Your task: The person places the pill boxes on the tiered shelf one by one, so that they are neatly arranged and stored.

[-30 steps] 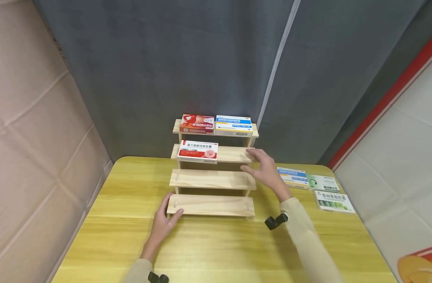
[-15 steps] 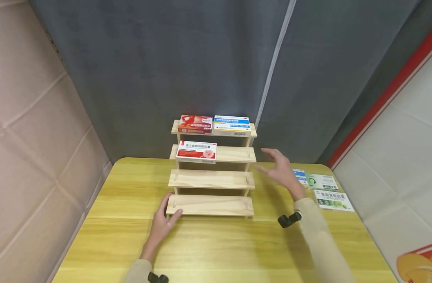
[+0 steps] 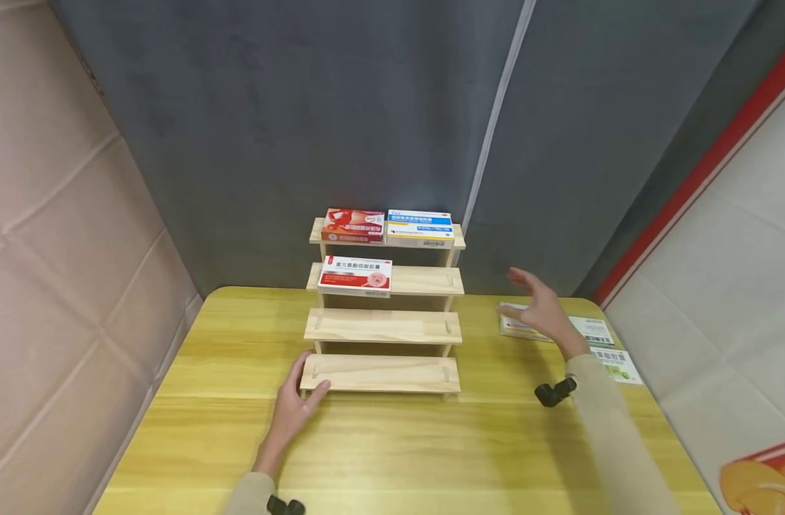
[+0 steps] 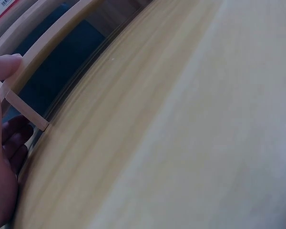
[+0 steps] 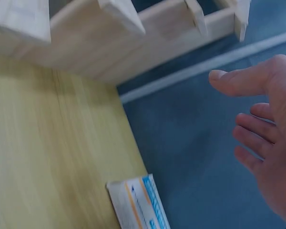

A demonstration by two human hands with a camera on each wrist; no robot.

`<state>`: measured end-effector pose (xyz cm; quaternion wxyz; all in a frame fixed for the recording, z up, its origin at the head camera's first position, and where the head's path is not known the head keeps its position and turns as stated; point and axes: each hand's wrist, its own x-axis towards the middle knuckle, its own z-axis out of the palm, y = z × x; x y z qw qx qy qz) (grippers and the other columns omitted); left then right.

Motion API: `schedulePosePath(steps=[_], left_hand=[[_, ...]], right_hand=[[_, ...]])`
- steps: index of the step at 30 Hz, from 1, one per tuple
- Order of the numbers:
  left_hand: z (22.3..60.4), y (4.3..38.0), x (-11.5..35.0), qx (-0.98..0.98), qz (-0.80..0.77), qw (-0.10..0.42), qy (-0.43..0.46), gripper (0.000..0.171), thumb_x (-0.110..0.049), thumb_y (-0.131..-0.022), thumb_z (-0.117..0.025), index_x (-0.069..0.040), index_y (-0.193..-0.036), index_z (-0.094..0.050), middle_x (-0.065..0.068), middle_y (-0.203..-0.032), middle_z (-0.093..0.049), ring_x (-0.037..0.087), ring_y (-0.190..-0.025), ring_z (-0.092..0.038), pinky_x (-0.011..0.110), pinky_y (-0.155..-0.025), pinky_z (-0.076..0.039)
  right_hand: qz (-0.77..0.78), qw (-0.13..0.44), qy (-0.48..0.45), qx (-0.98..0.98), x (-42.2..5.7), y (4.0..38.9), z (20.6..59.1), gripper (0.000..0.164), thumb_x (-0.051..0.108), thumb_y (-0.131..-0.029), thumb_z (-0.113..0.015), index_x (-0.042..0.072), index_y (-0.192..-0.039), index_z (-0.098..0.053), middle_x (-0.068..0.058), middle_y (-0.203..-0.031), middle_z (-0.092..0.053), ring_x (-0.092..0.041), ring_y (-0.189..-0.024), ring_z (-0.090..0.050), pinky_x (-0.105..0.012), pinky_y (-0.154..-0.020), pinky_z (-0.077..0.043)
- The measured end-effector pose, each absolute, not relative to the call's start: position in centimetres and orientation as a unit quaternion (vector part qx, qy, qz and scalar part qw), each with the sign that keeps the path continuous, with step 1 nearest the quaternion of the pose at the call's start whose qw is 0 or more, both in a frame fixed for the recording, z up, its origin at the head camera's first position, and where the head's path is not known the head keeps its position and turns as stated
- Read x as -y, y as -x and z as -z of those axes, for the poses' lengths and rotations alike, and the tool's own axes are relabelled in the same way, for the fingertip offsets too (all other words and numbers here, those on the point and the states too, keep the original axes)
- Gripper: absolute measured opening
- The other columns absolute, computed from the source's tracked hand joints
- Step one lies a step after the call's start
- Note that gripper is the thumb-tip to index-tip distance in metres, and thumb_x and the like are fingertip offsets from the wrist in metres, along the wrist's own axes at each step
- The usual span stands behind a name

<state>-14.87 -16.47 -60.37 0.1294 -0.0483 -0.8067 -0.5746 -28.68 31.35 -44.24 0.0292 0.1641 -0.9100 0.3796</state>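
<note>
My left hand (image 3: 291,410) grips the left end of the lowest step of a four-tier wooden display rack (image 3: 386,373). Its thumb lies on the step, with the other fingers at the side, partly hidden. Over the table to the right hovers my right hand (image 3: 544,313), thumb and fingers spread, holding nothing. Below it lies a blue-and-white medicine box (image 3: 520,330), partly covered in the head view; the right wrist view shows this box (image 5: 139,204) apart from the hand. The top tier bears a red medicine box (image 3: 354,225) and another blue-and-white box (image 3: 420,229).
A white-and-red medicine box (image 3: 356,276) sits on the left of the second tier. Two boxes with green print, one farther back (image 3: 592,330) and one nearer (image 3: 620,366), lie at the table's right, partly behind the right arm. A grey curtain (image 3: 270,143) hangs behind.
My right hand has moved right, from the second tier's right end to above the blue-and-white box on the table. The left hand has stayed on the rack.
</note>
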Motion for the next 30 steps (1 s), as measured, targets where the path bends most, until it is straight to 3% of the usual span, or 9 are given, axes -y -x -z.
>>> schedulePosePath(steps=[3,14,16,20,22,27,30], left_hand=[[60.5,14.9,16.6,0.800,0.584,0.130,0.053,0.074,-0.015,-0.093,-0.073,-0.006,-0.155,-0.035,0.023,-0.160,-0.036,0.043,-0.149,-0.034,0.004,-0.113,-0.022],[60.5,14.9,16.6,0.801,0.583,0.126,0.055,0.074,-0.016,-0.094,-0.072,-0.001,-0.155,-0.033,0.026,-0.161,-0.033,0.045,-0.150,-0.029,0.004,-0.114,-0.019],[60.5,14.8,16.6,0.802,0.583,0.123,0.052,0.075,-0.016,-0.094,-0.072,-0.002,-0.156,-0.032,0.025,-0.162,-0.032,0.045,-0.150,-0.029,0.010,-0.118,-0.020],[60.4,14.8,16.6,0.806,0.577,0.122,0.048,0.075,-0.017,-0.094,-0.072,-0.003,-0.156,-0.032,0.024,-0.162,-0.033,0.044,-0.150,-0.031,0.037,-0.124,-0.023],[60.5,14.8,16.6,0.806,0.577,0.123,0.048,0.075,-0.017,-0.094,-0.072,-0.003,-0.156,-0.033,0.024,-0.161,-0.034,0.043,-0.150,-0.032,0.041,-0.123,-0.023],[60.6,14.9,16.5,0.800,0.584,0.125,0.052,0.074,-0.015,-0.094,-0.073,-0.002,-0.155,-0.033,0.024,-0.160,-0.036,0.044,-0.149,-0.033,0.011,-0.117,-0.023],[60.6,14.9,16.5,0.800,0.584,0.127,0.053,0.075,-0.016,-0.094,-0.073,-0.003,-0.155,-0.033,0.024,-0.160,-0.036,0.044,-0.148,-0.034,0.003,-0.112,-0.021]], right_hand=[[-0.378,0.006,-0.155,0.913,-32.4,28.8,44.6,0.089,0.026,-0.090,-0.079,0.003,-0.158,-0.028,-0.026,-0.158,-0.038,-0.047,-0.146,-0.033,-0.065,-0.120,-0.029],[-0.380,-0.043,-0.134,0.914,-35.2,29.0,46.1,0.098,0.019,-0.087,-0.078,-0.002,-0.160,-0.017,-0.032,-0.163,-0.021,-0.054,-0.149,-0.018,-0.074,-0.119,-0.019],[-0.377,-0.050,-0.124,0.917,-35.5,29.0,46.3,0.099,0.020,-0.086,-0.078,-0.002,-0.160,-0.015,-0.032,-0.163,-0.020,-0.056,-0.148,-0.019,-0.075,-0.117,-0.021],[-0.369,-0.068,-0.099,0.922,-36.5,29.0,47.0,0.102,0.022,-0.087,-0.078,0.000,-0.161,-0.012,-0.033,-0.164,-0.017,-0.058,-0.147,-0.018,-0.077,-0.114,-0.023],[-0.363,-0.076,-0.086,0.925,-37.0,29.1,47.5,0.103,0.024,-0.086,-0.078,0.000,-0.161,-0.011,-0.033,-0.164,-0.016,-0.058,-0.148,-0.017,-0.077,-0.114,-0.023],[-0.347,-0.079,-0.074,0.931,-38.3,29.4,48.9,0.108,0.026,-0.083,-0.082,-0.004,-0.160,-0.012,-0.036,-0.163,-0.016,-0.058,-0.148,-0.015,-0.076,-0.116,-0.020],[-0.352,-0.082,-0.075,0.929,-38.7,29.3,49.5,0.111,0.025,-0.082,-0.083,-0.007,-0.159,-0.009,-0.038,-0.162,-0.014,-0.059,-0.147,-0.013,-0.077,-0.116,-0.019]])
